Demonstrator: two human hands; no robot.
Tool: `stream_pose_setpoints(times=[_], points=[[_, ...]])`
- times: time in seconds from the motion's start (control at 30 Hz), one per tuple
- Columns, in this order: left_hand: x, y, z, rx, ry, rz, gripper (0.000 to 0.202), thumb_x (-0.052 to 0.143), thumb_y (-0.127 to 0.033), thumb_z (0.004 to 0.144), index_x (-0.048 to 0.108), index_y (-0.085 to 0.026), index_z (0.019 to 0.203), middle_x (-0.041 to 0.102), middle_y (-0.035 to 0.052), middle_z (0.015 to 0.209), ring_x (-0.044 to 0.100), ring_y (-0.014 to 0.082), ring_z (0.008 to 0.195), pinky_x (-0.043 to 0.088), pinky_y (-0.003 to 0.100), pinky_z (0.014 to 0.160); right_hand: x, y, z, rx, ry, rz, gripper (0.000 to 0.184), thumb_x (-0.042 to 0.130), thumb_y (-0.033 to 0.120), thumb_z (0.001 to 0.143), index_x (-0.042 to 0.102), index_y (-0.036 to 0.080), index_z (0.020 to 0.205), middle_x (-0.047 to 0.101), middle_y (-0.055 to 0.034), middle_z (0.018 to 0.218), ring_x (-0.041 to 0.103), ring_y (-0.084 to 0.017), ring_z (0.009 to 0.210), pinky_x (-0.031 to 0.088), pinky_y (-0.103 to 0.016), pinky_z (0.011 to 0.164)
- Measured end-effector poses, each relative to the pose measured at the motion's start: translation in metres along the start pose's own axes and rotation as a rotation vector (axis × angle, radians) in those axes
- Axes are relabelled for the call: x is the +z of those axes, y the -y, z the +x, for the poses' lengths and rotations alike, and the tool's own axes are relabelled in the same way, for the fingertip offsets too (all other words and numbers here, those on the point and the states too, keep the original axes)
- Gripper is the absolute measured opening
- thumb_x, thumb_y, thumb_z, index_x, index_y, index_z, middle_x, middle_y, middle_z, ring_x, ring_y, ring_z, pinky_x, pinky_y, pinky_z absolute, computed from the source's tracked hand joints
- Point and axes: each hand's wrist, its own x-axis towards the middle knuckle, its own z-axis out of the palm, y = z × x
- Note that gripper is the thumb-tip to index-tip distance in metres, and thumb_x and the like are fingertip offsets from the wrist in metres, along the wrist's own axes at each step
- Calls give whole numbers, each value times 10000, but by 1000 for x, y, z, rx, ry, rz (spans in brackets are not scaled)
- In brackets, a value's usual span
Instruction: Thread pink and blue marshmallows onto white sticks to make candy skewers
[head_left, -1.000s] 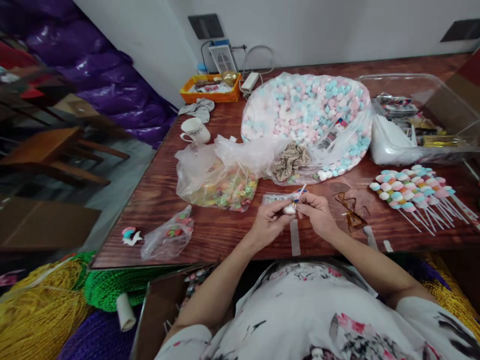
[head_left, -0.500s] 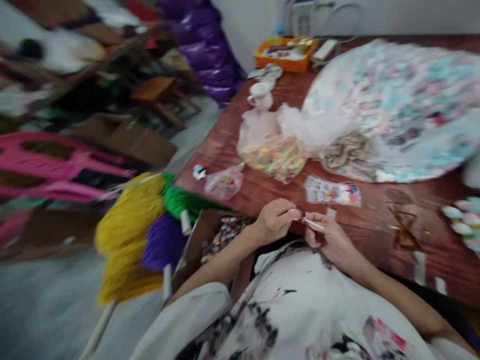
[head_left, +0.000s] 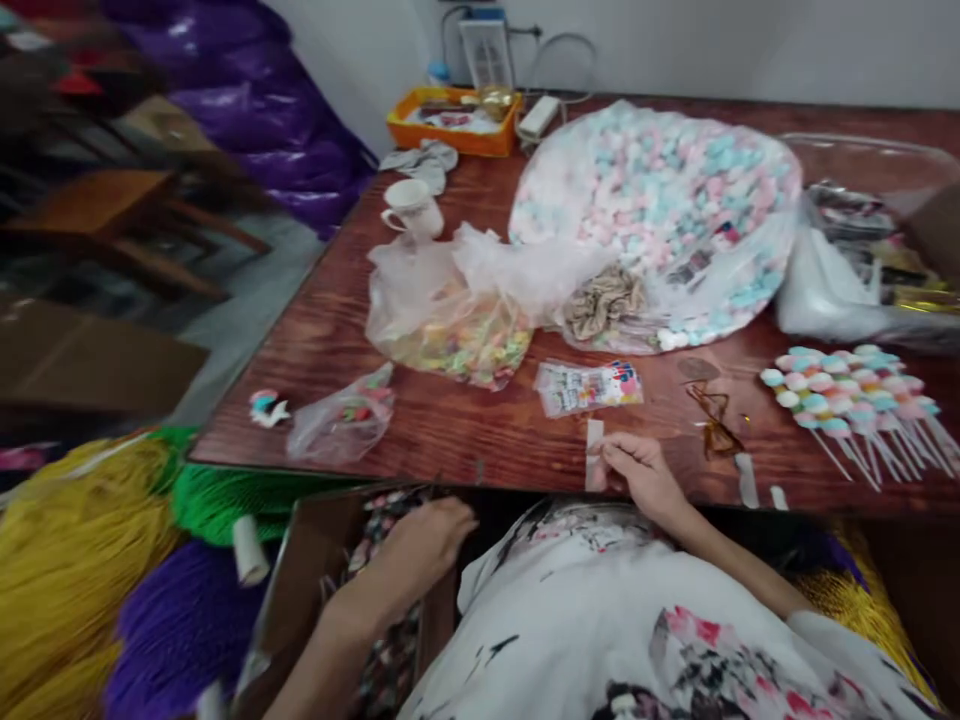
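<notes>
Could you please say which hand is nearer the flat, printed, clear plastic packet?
Right: the right hand is just nearside of the packet; the left hand is farther, by a brown cardboard box.

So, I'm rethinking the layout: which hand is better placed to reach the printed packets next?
Probably the right hand: it is over the table, close to the printed packets, though its grip is unclear. The left hand is lower, at the box.
</notes>
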Motion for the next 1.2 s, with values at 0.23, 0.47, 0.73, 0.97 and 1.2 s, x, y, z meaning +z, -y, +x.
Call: stream_pose_setpoints(times=[0.23,0.47,0.73,0.97,1.2], points=[[-61,-111,126,543,-680,176,153,543,-240,880,622,-165,987,630,114,1019,573,241,960,494,351,830,-29,4,-35,-488,-90,-898,336,504,255,918,598,233,1239,705,-93,937,628,-208,832,504,-377,776],[-60,-142,179,583,-716,411,257,398,4,802,636,-73,863,607,167,843,581,280,811,454,343,630,-69,-20,-76,-407,-380,-1006,243,515,224,901,675,249,1082,716,-85,894,653,-208,788,515,-379,743],[-63,-118,185,555,-808,473,230,437,-143,883,662,-147,838,655,103,814,604,235,791,416,307,651,-116,-19,-112,-387,-905,-984,248,544,240,864,680,362,1032,720,-51,977,653,-273,876,501,-448,833],[-56,-127,181,484,-901,416,270,428,-257,926,666,-160,842,650,104,812,587,237,797,394,313,664,-209,30,-122,-84,-1369,-1253,365,449,357,911,657,192,1161,649,-137,1136,566,-286,1069,416,-403,922],[-63,-131,187,459,-879,224,275,438,-237,896,661,-167,751,654,104,822,590,241,824,435,336,718,-244,57,-92,227,-1130,-1552,274,476,301,883,720,178,888,710,-114,883,603,-205,803,347,-291,661]])
